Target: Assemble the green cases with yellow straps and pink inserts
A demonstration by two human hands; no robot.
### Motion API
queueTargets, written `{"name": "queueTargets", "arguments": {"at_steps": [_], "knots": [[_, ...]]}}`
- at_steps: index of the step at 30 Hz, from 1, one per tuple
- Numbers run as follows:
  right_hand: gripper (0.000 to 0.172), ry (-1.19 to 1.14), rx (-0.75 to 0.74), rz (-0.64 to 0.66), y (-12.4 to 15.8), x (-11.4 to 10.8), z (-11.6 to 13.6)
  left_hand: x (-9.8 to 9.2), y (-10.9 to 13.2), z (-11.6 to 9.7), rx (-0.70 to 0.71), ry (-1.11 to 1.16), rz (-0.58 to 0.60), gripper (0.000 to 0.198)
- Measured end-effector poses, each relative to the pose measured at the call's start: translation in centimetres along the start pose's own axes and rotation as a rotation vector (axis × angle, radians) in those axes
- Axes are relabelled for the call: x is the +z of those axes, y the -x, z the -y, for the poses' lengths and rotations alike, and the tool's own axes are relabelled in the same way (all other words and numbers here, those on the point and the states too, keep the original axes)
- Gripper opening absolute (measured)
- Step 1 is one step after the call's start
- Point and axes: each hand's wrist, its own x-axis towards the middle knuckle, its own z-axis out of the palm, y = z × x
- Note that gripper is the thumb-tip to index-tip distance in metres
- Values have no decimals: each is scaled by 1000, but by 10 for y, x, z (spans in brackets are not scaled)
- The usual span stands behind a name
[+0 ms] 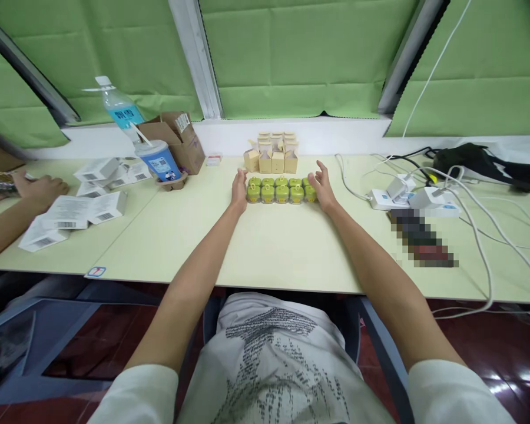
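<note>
Two rows of small round containers with green lids (282,193) stand packed side by side on the pale table. At the left end of the rows is my left hand (239,189), palm turned inward and fingers stretched out beside the end containers. My right hand (323,189) is at the opposite end, fingers spread, its thumb side by the last containers; whether it touches them I cannot tell. Just behind the containers stands a cluster of small cream cardboard boxes (278,160), several with open flaps.
Left of me are white boxes (108,207), a blue cup (160,163), a tilted water bottle (120,111) and a brown carton (182,141). Another person's hand (42,189) rests at far left. On the right lie a power strip (382,200), loose white cables and a black bag (481,165).
</note>
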Motion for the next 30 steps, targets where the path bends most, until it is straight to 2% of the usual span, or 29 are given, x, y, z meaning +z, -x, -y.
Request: {"name": "queueTargets", "arguments": {"at_steps": [3,4,6,8,10,19,30], "knots": [[164,-86,24,-87,12,1,-2,-11,15,5,17,-36,33,88],[172,-97,0,-73,14,1,-2,-14,20,6,22,-45,64,96],[183,-129,-44,-40,15,3,-1,-19,30,7,38,-82,148,125],[183,-151,-63,-21,14,4,0,-21,36,6,68,-159,222,151],[176,-145,-63,-21,13,5,1,-21,38,3,98,-237,256,160],[155,-99,-66,-16,8,6,-8,-21,38,-3,143,-379,256,146],[146,-62,-94,-77,-1,14,-26,-22,32,0,181,-489,222,139]]}}
